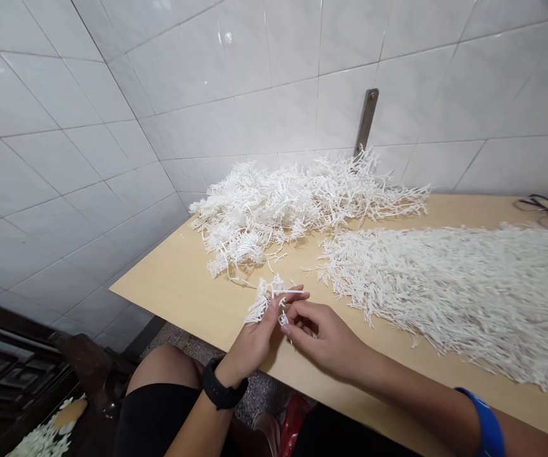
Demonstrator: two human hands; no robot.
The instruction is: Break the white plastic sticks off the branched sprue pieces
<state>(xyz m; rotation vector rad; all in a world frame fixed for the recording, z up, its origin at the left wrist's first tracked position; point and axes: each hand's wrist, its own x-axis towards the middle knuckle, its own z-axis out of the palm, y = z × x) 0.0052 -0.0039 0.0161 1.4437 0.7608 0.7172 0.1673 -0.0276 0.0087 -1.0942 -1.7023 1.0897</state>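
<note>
Over the front edge of the table, my left hand [267,324] is closed around a bunch of thin white branched plastic sprigs [258,308] that stick out past its thumb. My right hand [319,330] is beside it, thumb and forefinger pinched on a small white sprig [283,318] between the two hands. Just beyond my hands lies a tangled heap of white branched sprigs [274,203]. To the right, a wide spread of similar, straighter white sprigs [459,285] covers much of the table.
The pale wooden table [178,285] stands against a tiled wall [264,82]. A metal bracket [366,120] rises behind the heap, and glasses [547,206] lie at the far right. More white pieces [42,441] lie low at the left near dark carved furniture [7,368].
</note>
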